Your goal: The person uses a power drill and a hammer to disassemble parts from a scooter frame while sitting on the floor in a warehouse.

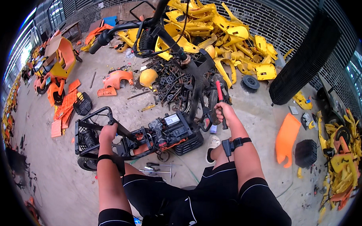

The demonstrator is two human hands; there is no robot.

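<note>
A partly stripped black scooter (190,85) stands before me, its handlebar (152,22) rising at the far side. My left hand (108,132) is closed on the tubular rear frame (122,131); its fingertips are mostly hidden. In my right hand (225,112), closed fingers wrap a long tool with red and black handles (219,90), held beside the scooter's front wheel (214,100). The kind of tool does not show clearly. A red-and-black cordless power tool (159,135) lies on the scooter's deck, next to a black box-like unit with a white label (172,120).
On the floor near my legs lie a screwdriver (157,164) and a T-handle wrench (171,171). Dark metal parts (172,79) and yellow panels (231,35) are heaped beyond. Orange panels (287,138) and a black tyre (306,153) lie right; more orange panels (65,109) lie left.
</note>
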